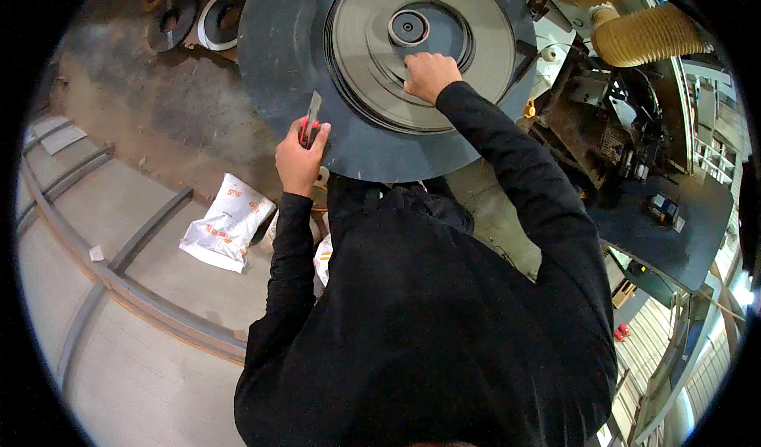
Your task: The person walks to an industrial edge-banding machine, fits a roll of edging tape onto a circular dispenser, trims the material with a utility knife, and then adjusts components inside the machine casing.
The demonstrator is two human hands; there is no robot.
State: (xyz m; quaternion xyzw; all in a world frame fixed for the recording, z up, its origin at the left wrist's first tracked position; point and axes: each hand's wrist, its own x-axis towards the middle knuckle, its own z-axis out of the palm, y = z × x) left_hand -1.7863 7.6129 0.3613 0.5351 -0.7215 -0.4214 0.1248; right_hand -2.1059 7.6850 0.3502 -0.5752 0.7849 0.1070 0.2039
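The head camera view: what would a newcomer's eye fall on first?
First, the large grey coil at top centre, flat on a round dark table, with the right hand at its inner edge. Then the red utility knife in the left hand, by the table's near-left rim, blade pointing away from the body.

Flat grey coil (pixel 357 51) on dark round tabletop (pixel 277 51), red-handled knife (pixel 311 122) with bare blade left of it
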